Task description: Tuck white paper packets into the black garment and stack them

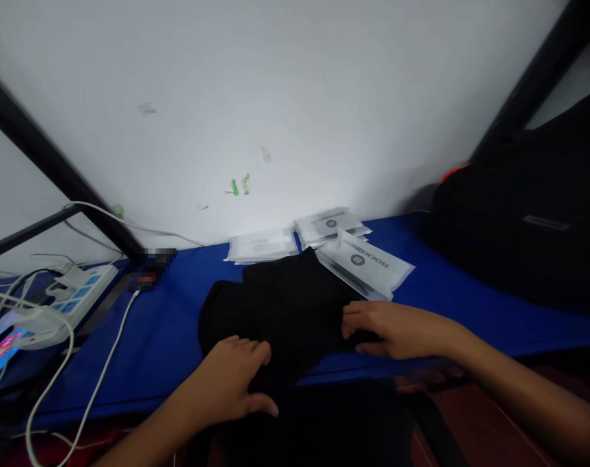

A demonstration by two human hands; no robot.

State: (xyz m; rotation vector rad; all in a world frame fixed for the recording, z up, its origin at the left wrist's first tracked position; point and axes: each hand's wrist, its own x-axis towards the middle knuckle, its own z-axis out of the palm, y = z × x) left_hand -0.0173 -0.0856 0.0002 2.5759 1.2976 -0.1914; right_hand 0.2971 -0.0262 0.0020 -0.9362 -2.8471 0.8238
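Observation:
A piece of black fabric point(285, 298), perhaps a garment, lies spread with creases on the blue tabletop point(168, 337). It hangs over the front edge towards me. My left hand point(231, 379) rests on its near left part, fingers lying on it and thumb stretched apart. At the right edge of the fabric my right hand point(387, 329) curls its fingers, with dark cloth between them and the thumb. Just beyond, a pale ROCKBROS packet point(365, 263) touches the cloth's far right corner.
More ROCKBROS packets point(329, 227) and flat clear packets point(263, 246) lie against the wall. A large black bag point(528, 227) stands right. On the left are a white power strip point(83, 298), a lit phone point(0, 357), and loose white cables point(105, 363) trailing over the edge.

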